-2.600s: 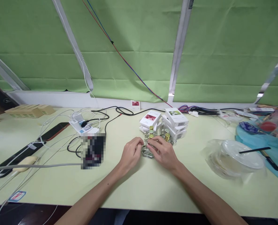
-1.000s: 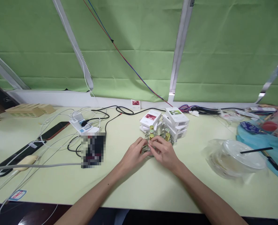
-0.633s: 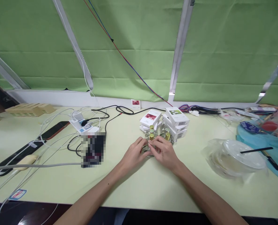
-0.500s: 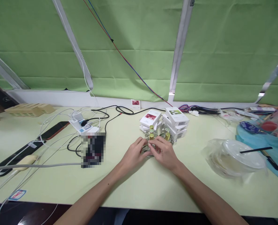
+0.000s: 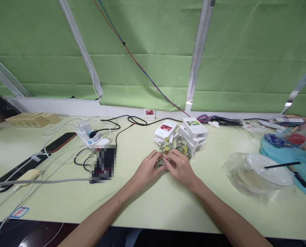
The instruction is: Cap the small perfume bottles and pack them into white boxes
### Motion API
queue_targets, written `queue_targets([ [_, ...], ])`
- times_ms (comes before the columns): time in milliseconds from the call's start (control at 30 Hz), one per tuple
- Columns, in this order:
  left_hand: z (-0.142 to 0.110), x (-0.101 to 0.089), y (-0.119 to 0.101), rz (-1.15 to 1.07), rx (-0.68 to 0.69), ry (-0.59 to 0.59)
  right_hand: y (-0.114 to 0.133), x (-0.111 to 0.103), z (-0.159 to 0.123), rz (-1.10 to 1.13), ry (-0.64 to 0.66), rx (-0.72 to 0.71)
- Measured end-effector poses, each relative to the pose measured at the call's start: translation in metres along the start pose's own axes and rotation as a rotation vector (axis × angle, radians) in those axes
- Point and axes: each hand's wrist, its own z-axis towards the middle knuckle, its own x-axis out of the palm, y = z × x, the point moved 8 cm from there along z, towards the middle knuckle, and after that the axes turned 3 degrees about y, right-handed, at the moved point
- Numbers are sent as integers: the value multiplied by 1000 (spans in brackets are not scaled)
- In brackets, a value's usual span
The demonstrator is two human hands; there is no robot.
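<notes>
My left hand (image 5: 149, 168) and my right hand (image 5: 180, 166) meet over the middle of the table, their fingertips pinched together. Whatever lies between the fingers is hidden. Just behind the fingertips stands a small glass bottle with a gold cap (image 5: 167, 150). More little glass bottles crowd around it, one with another gold cap (image 5: 184, 149) and one with a pale silvery cap (image 5: 184, 142). Glass also shows beneath the fingers. Behind the bottles are a stack of white boxes with a red picture (image 5: 166, 128) and a taller stack with a green picture (image 5: 194, 127).
A white lidded bowl in a plastic bag (image 5: 268, 171) sits at right beside a blue plastic bag (image 5: 279, 151). To the left lie a power strip (image 5: 91, 137), tangled white cables and a phone (image 5: 59, 142). Yellowish cartons (image 5: 31, 119) stand at the far left.
Both hands keep the same pinch in nearly the same place. The view has shifted very slightly; nothing else has visibly moved.
</notes>
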Motion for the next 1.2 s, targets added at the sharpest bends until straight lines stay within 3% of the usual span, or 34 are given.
queue_targets([
  [467,0,-1,-1,-1,-6,-6,0,4,1,-5,75,2],
  [1033,0,-1,0,-2,-7,-7,-4,5,-1,72,5,1],
  [1200,0,-1,-1,-9,-2,-17,-1,4,1,44,37,31],
])
